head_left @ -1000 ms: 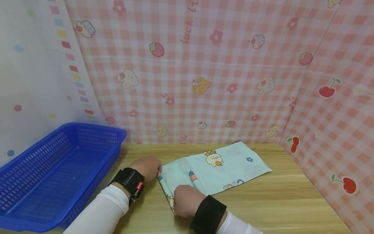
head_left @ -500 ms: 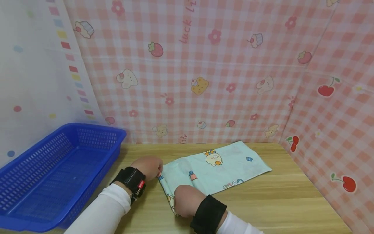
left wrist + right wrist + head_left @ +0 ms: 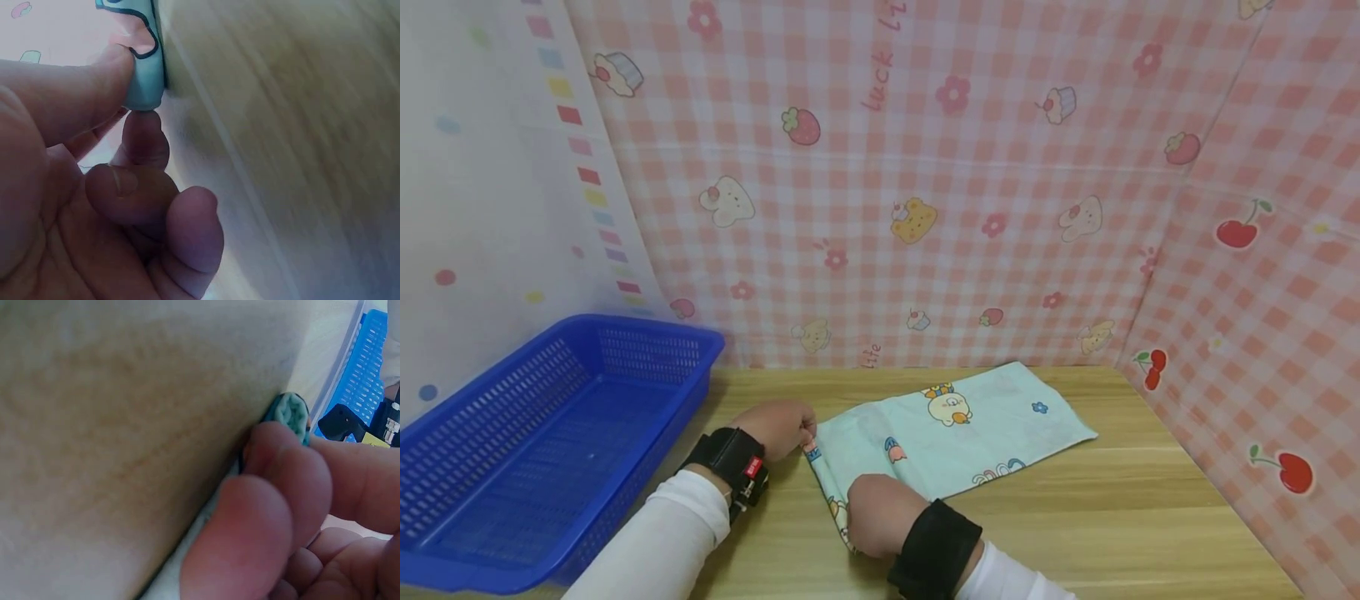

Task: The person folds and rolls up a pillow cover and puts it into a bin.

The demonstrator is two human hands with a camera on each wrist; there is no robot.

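A pale mint cloth [image 3: 985,425] printed with a bear, tulip and small flower lies slantwise as a long strip, its left end turned over into a narrow roll. My left hand [image 3: 777,429] pinches the far corner of that roll. In the left wrist view, the thumb and a fingertip meet at the rolled edge [image 3: 145,84], the other fingers curled below. At the near corner my right hand [image 3: 882,515] grips the same roll. The right wrist view shows the coiled end [image 3: 291,414] between thumb and fingers, layers visible.
A blue perforated plastic basket [image 3: 542,467] stands to the left, close to the left forearm. The wooden tabletop [image 3: 1120,517] ends at a pink checked cloth backdrop [image 3: 850,292] behind and on the right. Both wrists wear black straps.
My left hand has shifted slightly left, and a little more pink print shows at the far corner of the roll. The right hand and the rest of the cloth stay put.
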